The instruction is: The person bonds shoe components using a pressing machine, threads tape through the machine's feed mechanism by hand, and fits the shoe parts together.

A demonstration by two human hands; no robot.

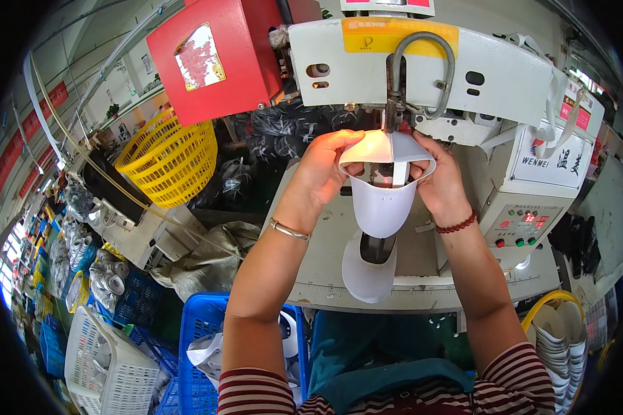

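The cap [385, 207] was positioned at the needle bar [390, 119], crown end beneath it and brim towards the person; whether bar met fabric could not be told. Its long axis ran front to back, a crown seam roughly in line with the bar. It lay between the hands, neither clearly nearer. The left hand [320, 166] had its grip closed on the left edge, thumb over the crown; the right hand [443, 181] had its grip closed on the right edge, fingers partly hidden.
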